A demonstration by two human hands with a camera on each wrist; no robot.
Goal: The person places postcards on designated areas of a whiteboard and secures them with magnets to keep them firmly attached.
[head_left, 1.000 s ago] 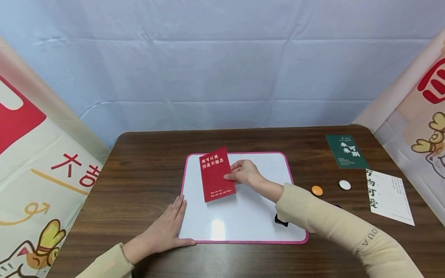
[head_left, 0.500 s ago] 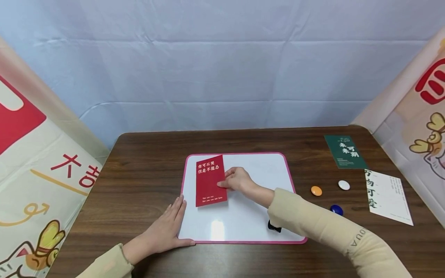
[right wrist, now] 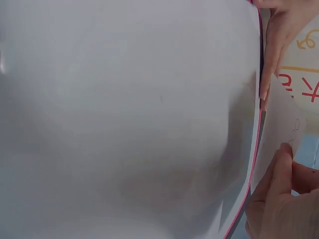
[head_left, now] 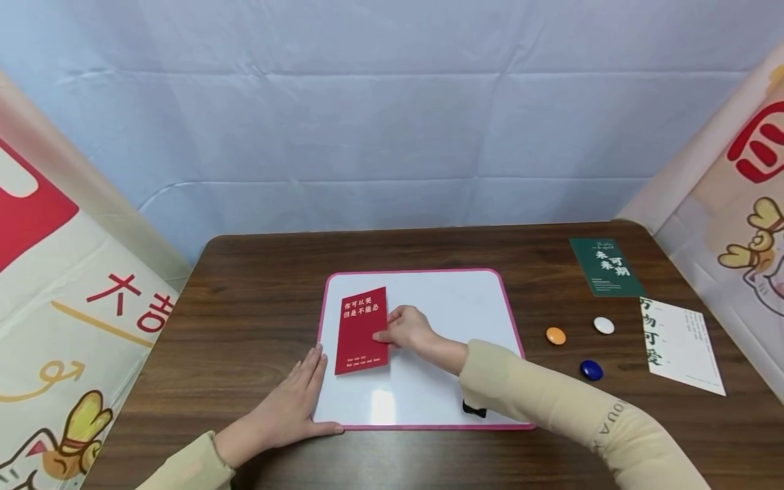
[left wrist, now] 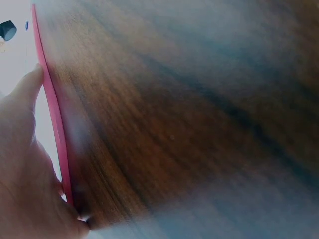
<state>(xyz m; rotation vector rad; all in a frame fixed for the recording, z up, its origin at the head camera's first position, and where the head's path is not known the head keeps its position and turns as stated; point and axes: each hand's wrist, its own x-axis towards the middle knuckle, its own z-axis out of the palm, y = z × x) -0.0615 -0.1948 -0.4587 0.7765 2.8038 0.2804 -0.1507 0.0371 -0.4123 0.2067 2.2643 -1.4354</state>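
Pale blue cloth [head_left: 392, 136] hangs behind the counter [head_left: 257, 286]; in the head view, the right hand [head_left: 412, 330] pinches the red card [head_left: 361, 333] over the left half of the whiteboard [head_left: 453, 306], and the left hand [head_left: 288, 408] lies straight-fingered at its near left corner. Left-wrist view: the thumb [left wrist: 31, 84] touches the pink rim [left wrist: 59, 134]; right-wrist view: the pinched card's pale back [right wrist: 279, 122] shows.

Screened-off tabletop booth, by the look of it: dark wood-grain table [head_left: 245, 299], creased pale-blue cloth backdrop [head_left: 367, 129] along the far side, cartoon-printed sheets left [head_left: 67, 272] and right [head_left: 704, 211]. Room beyond was hidden; couldn't tell home from office.
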